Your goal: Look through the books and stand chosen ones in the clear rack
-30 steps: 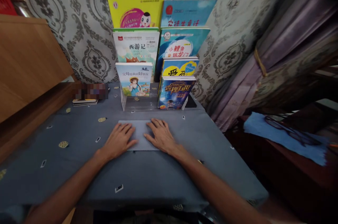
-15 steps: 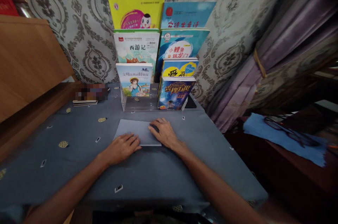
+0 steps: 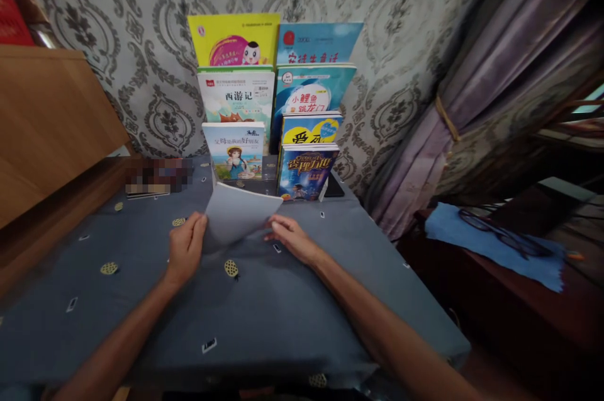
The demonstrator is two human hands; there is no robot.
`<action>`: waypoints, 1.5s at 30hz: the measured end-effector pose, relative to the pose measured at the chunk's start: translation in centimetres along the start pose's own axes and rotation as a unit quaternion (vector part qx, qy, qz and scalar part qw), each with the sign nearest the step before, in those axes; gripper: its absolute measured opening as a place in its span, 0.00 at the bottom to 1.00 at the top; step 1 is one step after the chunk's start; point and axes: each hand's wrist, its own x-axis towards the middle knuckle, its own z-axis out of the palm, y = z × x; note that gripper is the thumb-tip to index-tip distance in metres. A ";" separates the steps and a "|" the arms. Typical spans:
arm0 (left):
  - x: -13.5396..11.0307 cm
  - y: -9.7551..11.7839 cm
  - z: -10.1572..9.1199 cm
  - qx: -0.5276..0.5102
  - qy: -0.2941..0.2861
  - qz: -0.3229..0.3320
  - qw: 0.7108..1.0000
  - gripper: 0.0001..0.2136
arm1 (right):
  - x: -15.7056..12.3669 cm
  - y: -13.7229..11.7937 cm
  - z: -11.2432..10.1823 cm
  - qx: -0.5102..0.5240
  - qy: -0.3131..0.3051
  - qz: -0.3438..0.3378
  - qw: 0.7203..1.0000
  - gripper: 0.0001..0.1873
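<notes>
A thin grey booklet (image 3: 238, 213) is tilted up off the blue-grey tablecloth (image 3: 264, 313), its plain cover facing me. My left hand (image 3: 185, 248) grips its left edge, fingers wrapped round it. My right hand (image 3: 292, 238) touches its lower right edge with fingers bent against it. Just behind stands a clear tiered book stand (image 3: 257, 184) with several children's books, among them a pale blue one (image 3: 234, 149) at front left and a dark blue one (image 3: 305, 171) at front right.
A patterned wall rises behind the stand. A wooden cabinet (image 3: 42, 124) stands at the left. Purple curtains (image 3: 486, 73) hang at the right above a dark side table with a blue cloth (image 3: 495, 243) and glasses. Flat items (image 3: 151, 187) lie at the table's back left.
The grey booklet lay flat under both hands; now it is lifted and tilted upright. My left hand moved from on top of it to its left edge.
</notes>
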 end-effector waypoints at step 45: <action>1.9 -2.6 4.4 0.361 -0.354 -0.021 0.862 0.18 | -1.7 -2.9 3.1 -0.635 0.013 0.152 0.758 0.19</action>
